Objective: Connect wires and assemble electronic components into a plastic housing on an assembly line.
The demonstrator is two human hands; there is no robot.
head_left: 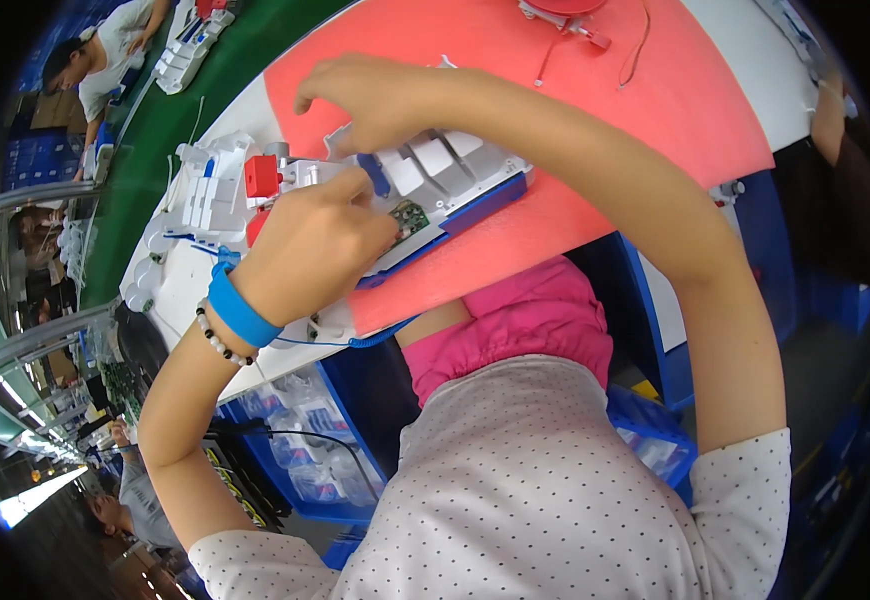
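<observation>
the white housing (435, 155) lies on the red mat (675, 130), its green circuit board (411, 219) inside but uncovered, so assembly looks only part done. the left hand (315, 240) curls against the board, the right hand (370, 95) bends loosely over the far side; what either grips i cannot tell.

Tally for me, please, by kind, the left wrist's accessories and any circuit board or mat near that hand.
Blue flat wristband: 1
Black-and-white beaded bracelet: 1
Green circuit board: 1
Coral-pink flat mat: 1
Total: 4
</observation>
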